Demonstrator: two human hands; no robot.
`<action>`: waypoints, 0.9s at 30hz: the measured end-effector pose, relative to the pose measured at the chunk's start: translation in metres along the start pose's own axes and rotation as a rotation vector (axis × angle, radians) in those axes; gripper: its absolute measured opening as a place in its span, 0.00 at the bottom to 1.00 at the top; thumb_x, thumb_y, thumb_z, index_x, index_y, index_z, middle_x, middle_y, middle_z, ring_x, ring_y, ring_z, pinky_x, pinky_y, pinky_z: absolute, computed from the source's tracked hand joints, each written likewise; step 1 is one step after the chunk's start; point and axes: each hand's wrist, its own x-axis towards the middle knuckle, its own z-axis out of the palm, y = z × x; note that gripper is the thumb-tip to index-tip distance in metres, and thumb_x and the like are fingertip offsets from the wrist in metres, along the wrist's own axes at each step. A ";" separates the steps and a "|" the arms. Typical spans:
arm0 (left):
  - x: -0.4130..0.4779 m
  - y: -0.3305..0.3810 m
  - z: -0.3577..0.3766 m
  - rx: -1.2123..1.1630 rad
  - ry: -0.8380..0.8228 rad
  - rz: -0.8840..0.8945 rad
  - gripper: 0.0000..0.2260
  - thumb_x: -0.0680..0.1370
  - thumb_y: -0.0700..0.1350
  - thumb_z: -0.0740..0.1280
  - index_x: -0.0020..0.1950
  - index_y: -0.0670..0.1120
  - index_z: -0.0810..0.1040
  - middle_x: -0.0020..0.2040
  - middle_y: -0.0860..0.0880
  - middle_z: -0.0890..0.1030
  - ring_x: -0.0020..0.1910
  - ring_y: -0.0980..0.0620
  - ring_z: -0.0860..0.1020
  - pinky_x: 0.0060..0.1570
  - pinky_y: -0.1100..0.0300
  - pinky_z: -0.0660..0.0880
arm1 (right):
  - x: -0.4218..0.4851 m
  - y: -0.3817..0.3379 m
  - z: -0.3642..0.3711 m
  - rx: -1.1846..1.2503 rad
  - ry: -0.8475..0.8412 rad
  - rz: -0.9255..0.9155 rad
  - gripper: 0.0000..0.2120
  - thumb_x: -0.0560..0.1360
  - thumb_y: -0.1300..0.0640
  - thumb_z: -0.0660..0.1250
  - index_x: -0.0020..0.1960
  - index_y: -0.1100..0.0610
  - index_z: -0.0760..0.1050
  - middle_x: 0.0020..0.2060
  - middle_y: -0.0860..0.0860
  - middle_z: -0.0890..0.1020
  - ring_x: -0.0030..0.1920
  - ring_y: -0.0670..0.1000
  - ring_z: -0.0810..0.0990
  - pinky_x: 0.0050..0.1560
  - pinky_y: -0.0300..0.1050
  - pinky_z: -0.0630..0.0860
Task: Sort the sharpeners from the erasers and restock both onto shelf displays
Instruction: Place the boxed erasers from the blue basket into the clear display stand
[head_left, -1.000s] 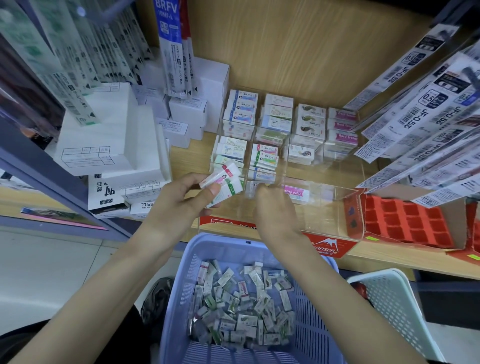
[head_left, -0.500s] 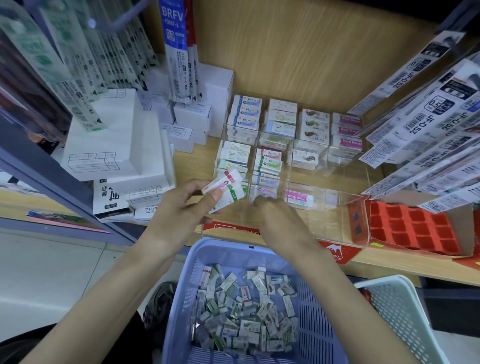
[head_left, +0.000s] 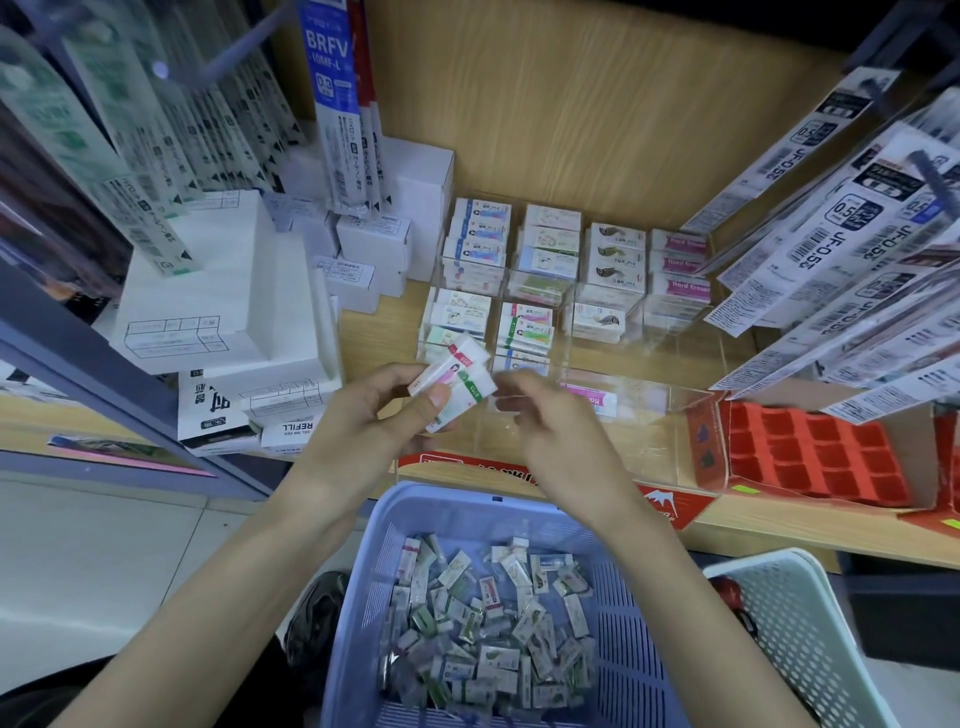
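The wooden shelf (head_left: 753, 525) carries a clear acrylic display (head_left: 675, 397) at the centre of the frame. Its back rows toward the upper middle are well filled with stacked boxed erasers (head_left: 550, 244). The front row holds little: a lone pink eraser (head_left: 592, 401) sits there, and the compartments to its right look bare.

Below it, at the bottom centre, the blue basket (head_left: 441, 499) holds a thick heap of loose wrapped erasers (head_left: 483, 629). Judging by that, restocking is under way with most of the stock left to place. Nothing in view can be told as a sharpener, so how far that half has got cannot be said. A white basket (head_left: 810, 623) stands at the lower right, its contents mostly out of sight.

The left hand (head_left: 374, 415), left of centre, has thumb and fingers curled round a small stack of erasers (head_left: 457, 384), held just in front of the display's left front compartments. The right hand (head_left: 550, 431) is just to the right of that stack, fingers loosely bent with the tips right beside its end. Nothing shows in its grasp, and whether it touches the stack cannot be made out
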 end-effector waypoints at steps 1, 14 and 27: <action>-0.001 0.001 0.003 -0.033 -0.023 -0.013 0.10 0.73 0.45 0.68 0.53 0.46 0.80 0.50 0.47 0.83 0.48 0.48 0.83 0.40 0.65 0.78 | -0.005 -0.007 -0.001 0.259 0.061 0.014 0.19 0.76 0.72 0.55 0.61 0.59 0.74 0.56 0.53 0.80 0.56 0.50 0.79 0.55 0.39 0.74; 0.001 -0.002 0.024 -0.109 -0.063 -0.103 0.10 0.69 0.48 0.68 0.48 0.47 0.82 0.48 0.49 0.84 0.48 0.52 0.83 0.52 0.59 0.77 | -0.028 -0.003 -0.008 1.034 0.350 0.205 0.07 0.75 0.69 0.65 0.48 0.58 0.74 0.49 0.60 0.79 0.51 0.58 0.81 0.47 0.46 0.81; 0.002 -0.010 0.028 -0.002 -0.152 -0.251 0.06 0.76 0.40 0.66 0.50 0.39 0.76 0.47 0.41 0.84 0.50 0.44 0.83 0.54 0.55 0.76 | -0.039 0.007 0.011 0.439 0.198 0.141 0.10 0.72 0.60 0.72 0.52 0.52 0.77 0.51 0.55 0.76 0.39 0.38 0.74 0.42 0.28 0.70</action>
